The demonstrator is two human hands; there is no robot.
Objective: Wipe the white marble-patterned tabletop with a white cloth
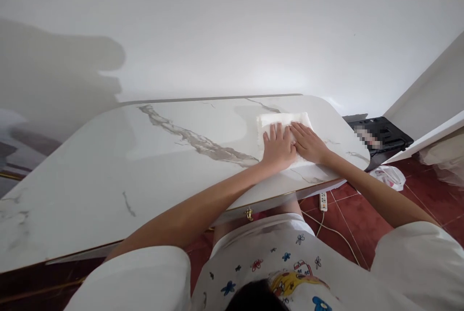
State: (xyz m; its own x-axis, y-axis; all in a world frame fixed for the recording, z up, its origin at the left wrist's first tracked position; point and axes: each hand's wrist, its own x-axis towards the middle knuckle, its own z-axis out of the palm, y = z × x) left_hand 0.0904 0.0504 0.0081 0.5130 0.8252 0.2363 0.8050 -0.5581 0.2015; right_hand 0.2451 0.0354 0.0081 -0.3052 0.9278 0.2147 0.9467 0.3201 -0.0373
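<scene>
A white cloth (277, 118) lies spread out near the right end of the marble-patterned tabletop (174, 176). My left hand (278, 147) presses flat on the cloth with its fingers spread. Close beside it, my right hand (308, 143) also rests flat on the cloth, fingers stretched toward the upper left. The two hands meet at about the left thumb. Part of the cloth is hidden under both palms.
A white wall (224, 31) runs along the table's far edge. Past the right end stands a black case (389, 132). On the red tiled floor (344, 214) lie a white plastic bag (388, 176) and a power strip (323, 202) with its cord. A brass-coloured catch (248, 214) sits below the front edge.
</scene>
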